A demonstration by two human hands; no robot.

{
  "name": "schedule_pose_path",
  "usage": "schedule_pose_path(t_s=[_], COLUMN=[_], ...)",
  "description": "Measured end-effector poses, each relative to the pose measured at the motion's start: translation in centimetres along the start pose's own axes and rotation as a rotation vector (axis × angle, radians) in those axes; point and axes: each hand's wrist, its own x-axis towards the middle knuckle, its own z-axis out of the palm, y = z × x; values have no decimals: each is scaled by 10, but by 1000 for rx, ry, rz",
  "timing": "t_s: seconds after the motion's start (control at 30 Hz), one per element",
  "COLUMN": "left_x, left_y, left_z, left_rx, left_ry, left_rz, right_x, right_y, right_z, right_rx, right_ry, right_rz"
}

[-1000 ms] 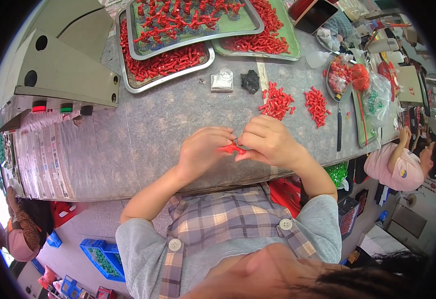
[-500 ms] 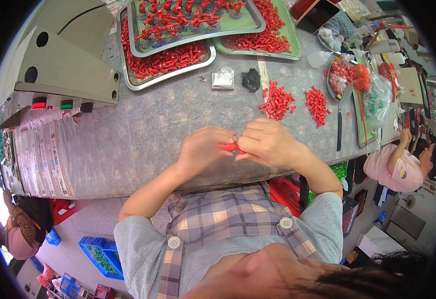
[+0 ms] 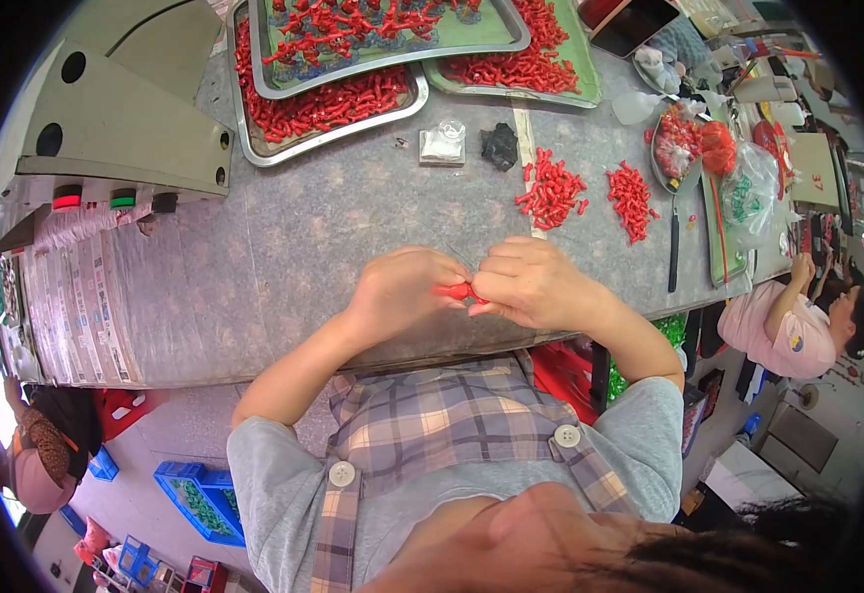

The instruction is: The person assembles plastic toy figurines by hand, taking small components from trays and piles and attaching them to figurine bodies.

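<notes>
Between both hands, above the table's near edge, is a small red plastic figure part (image 3: 458,292). My left hand (image 3: 407,289) pinches its left end with fingertips and thumb. Closed around its right end is my right hand (image 3: 531,285), knuckles up; the fingers hide much of the piece. Beyond the right hand lies a loose pile of small red plastic parts (image 3: 553,190), with a second, smaller red pile (image 3: 631,203) to its right.
At the back, a metal tray (image 3: 422,91) of red parts sits under another tray (image 3: 521,42) holding red figures. A grey machine (image 3: 126,119) with buttons stands left. Right are a black-handled tool (image 3: 673,257), a clear plastic bag (image 3: 753,188) and a seated person (image 3: 778,331).
The hands keep nearly the same pose around the red figure part. The view has shifted slightly, so the trays and machine appear a little higher.
</notes>
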Motion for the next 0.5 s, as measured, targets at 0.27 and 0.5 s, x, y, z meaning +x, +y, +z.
schedule_pose_path(t_s=[0.27,0.5], left_x=[-3,-4], left_y=[6,3], left_z=[0,-1], left_rx=[-114,-187], left_ry=[-78,-108], left_rz=[-275,-335], right_x=[-4,-7], right_y=[1,1], right_z=[4,9], right_rx=[169,321], right_ry=[-37,-88], right_rz=[91,172])
